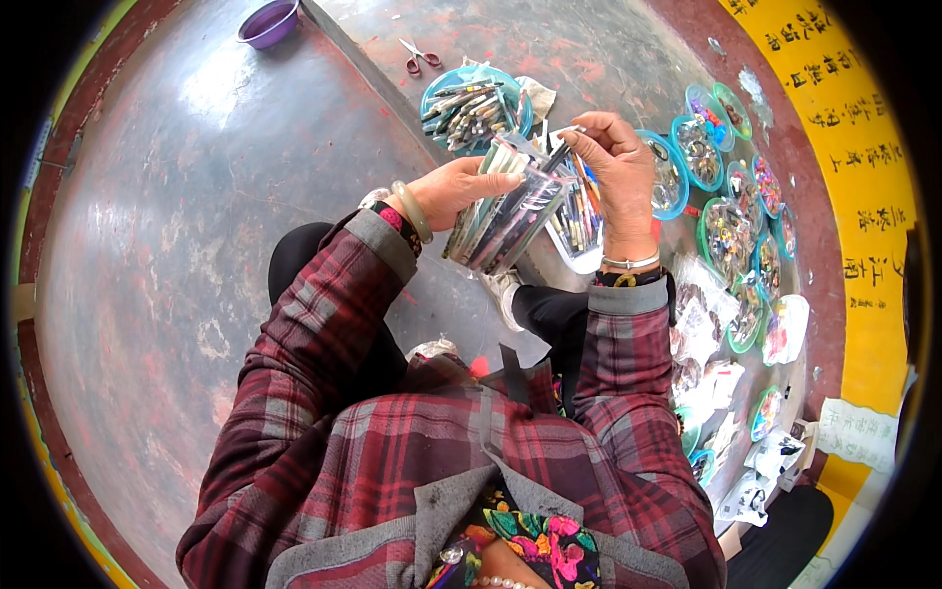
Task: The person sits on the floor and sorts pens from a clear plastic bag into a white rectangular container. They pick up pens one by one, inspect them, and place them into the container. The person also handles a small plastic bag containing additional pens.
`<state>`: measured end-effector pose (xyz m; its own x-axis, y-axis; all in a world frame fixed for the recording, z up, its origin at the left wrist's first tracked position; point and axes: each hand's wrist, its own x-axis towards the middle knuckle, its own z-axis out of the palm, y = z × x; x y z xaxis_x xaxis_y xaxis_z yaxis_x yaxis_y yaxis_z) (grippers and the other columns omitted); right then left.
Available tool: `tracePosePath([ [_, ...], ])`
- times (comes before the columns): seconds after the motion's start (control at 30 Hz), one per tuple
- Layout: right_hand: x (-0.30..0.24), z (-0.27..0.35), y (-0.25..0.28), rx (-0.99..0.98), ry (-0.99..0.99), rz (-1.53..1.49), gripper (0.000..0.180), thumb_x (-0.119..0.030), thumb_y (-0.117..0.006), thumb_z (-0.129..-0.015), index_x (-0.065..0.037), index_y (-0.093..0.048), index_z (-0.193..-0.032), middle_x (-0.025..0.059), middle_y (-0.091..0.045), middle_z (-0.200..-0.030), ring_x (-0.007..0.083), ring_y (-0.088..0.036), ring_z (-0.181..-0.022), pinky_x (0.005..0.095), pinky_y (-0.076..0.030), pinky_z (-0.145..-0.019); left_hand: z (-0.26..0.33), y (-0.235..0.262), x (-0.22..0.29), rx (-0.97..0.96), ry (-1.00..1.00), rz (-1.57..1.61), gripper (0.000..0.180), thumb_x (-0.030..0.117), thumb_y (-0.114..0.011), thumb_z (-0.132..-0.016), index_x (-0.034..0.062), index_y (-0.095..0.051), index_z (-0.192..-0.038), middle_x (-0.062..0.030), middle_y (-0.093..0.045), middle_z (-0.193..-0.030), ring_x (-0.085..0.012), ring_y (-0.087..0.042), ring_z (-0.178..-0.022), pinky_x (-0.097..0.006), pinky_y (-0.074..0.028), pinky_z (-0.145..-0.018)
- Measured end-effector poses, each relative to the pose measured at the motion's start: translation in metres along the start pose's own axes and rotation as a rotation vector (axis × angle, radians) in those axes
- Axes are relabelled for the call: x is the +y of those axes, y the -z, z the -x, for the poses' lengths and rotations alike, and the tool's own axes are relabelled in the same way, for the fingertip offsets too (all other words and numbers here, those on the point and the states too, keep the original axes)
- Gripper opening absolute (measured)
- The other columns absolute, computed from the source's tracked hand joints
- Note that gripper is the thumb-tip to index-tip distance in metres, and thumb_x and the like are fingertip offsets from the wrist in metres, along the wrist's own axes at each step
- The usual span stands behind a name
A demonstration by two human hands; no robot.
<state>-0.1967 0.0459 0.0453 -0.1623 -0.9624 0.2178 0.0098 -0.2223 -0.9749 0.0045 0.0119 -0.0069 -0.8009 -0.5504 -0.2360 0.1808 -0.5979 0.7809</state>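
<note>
1. The left hand grips a clear, pen-filled plastic pouch in front of the body, thumb pressed across it.
2. The right hand, at the pouch's mouth, pinches a slim dark pen between thumb and fingers.
3. Beyond, a round blue plastic basket of pens stands on the grey floor.

Bright glare on the floor

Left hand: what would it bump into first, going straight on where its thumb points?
Past the clear container it holds, the left hand would probably meet the right hand, though depth is unclear.
</note>
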Motion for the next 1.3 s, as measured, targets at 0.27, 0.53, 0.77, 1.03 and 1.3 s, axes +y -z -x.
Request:
tracePosePath([
  [0.27,0.008,0.008,-0.020,-0.080,0.005,0.150,0.012,-0.009,-0.070,-0.078,-0.001,-0.069,-0.086,0.0042,-0.066,-0.084,0.0105,-0.058,-0.079,0.0235,-0.045,-0.071,0.000,0.004,0.001,-0.001,-0.045,0.026,0.039,0.024,-0.056,-0.091,-0.0005,-0.050,-0.121,-0.0052,-0.057,-0.112,-0.0135,-0.056,-0.100,-0.030,-0.047,-0.087],
  [0.53,0.005,0.008,-0.025,-0.112,0.393,0.558,0.021,-0.024,-0.065,-0.083,-0.005,-0.071,-0.091,0.0150,-0.061,-0.111,0.0234,-0.053,-0.109,0.0318,-0.041,-0.091,0.001,0.003,0.004,0.044,-0.161,0.051,0.038,0.025,-0.054,-0.092,-0.0007,-0.050,-0.120,-0.0062,-0.057,-0.114,-0.0135,-0.057,-0.101,-0.029,-0.047,-0.087],
  [0.77,-0.001,0.005,-0.024,-0.040,0.046,-0.185,0.067,-0.028,-0.071,-0.077,-0.002,-0.043,-0.132,0.0178,-0.049,-0.129,0.0242,-0.047,-0.118,0.0334,-0.036,-0.099,0.007,0.007,0.014,0.037,-0.327,0.130,0.033,0.020,-0.051,-0.094,-0.0002,-0.052,-0.120,-0.0047,-0.058,-0.111,-0.0115,-0.056,-0.099,-0.028,-0.046,-0.085],
  [1.03,0.018,0.018,-0.039,-0.436,-0.438,-0.236,0.052,-0.007,-0.073,-0.073,-0.004,-0.054,-0.121,0.0013,-0.061,-0.108,0.0100,-0.054,-0.098,0.0253,-0.041,-0.086,0.012,0.005,0.028,-0.035,-0.521,0.230,0.038,0.024,-0.041,-0.097,-0.0007,-0.044,-0.126,-0.0076,-0.055,-0.119,-0.0167,-0.055,-0.106,-0.031,-0.043,-0.092],
  [1.3,0.018,0.021,-0.042,-0.309,-0.422,-0.208,0.032,-0.001,-0.074,-0.070,-0.007,-0.067,-0.100,-0.0025,-0.066,-0.091,0.0077,-0.058,-0.083,0.0242,-0.044,-0.078,0.013,0.000,0.036,0.042,-0.622,0.167,0.049,0.016,-0.061,-0.078,-0.0016,-0.048,-0.122,-0.0065,-0.058,-0.114,-0.0162,-0.055,-0.103,-0.031,-0.041,-0.092],
])
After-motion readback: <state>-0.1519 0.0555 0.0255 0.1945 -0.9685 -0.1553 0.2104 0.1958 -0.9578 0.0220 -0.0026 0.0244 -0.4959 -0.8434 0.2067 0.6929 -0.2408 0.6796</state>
